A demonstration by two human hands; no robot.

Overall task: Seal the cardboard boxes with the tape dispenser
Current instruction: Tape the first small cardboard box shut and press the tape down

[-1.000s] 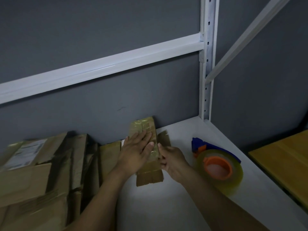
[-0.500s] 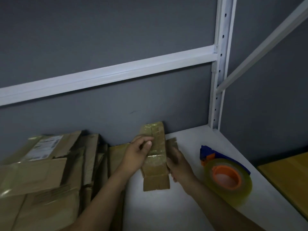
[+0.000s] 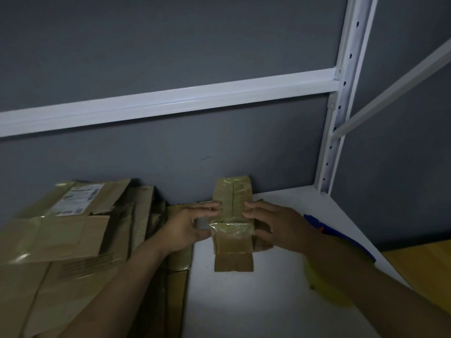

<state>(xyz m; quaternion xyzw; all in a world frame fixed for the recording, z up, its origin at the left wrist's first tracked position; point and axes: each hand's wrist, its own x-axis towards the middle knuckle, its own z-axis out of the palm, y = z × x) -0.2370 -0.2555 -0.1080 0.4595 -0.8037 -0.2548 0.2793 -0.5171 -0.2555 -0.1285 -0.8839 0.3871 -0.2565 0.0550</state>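
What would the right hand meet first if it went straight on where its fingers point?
The right hand rests on the small cardboard box; sliding on across its taped top, it would probably meet the fingertips of the left hand next.

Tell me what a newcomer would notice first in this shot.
The small taped cardboard box at the centre of the white shelf, gripped by the left hand and right hand. A pile of flattened cardboard lies at left; the tape dispenser peeks out behind the right forearm.
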